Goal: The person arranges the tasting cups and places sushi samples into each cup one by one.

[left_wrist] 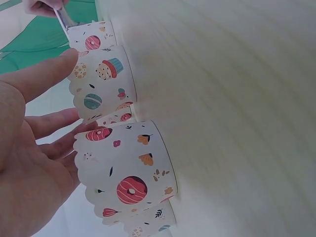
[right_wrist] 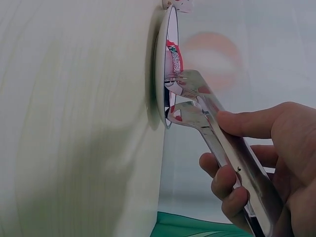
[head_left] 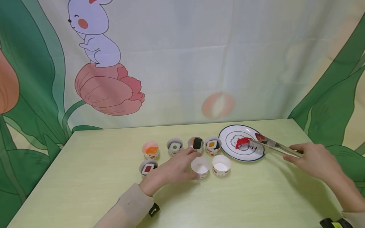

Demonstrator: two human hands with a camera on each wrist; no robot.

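My right hand (head_left: 316, 160) holds metal serving tongs (head_left: 279, 147), their ends spread over a blue-rimmed white plate (head_left: 236, 155). One tong end meets a red-topped toy sushi piece (head_left: 242, 142) on the plate; whether it is pinched I cannot tell. My left hand (head_left: 174, 169) has its thumb and fingers around the rim of a white paper baking cup (head_left: 201, 166) in the front row, with nothing visible inside. Another such cup (head_left: 221, 166) stands just right of it. In the left wrist view, the held cup (left_wrist: 103, 84) shows printed cupcakes and stands on the table.
Behind stand cups with an orange-topped piece (head_left: 152, 149), a green-centred roll (head_left: 175, 147), a black-banded piece (head_left: 197, 143) and a yellow-centred roll (head_left: 212, 144). A red-centred roll (head_left: 148, 169) sits in a cup at front left. A printed curtain (head_left: 176, 63) hangs behind the table (head_left: 85, 183).
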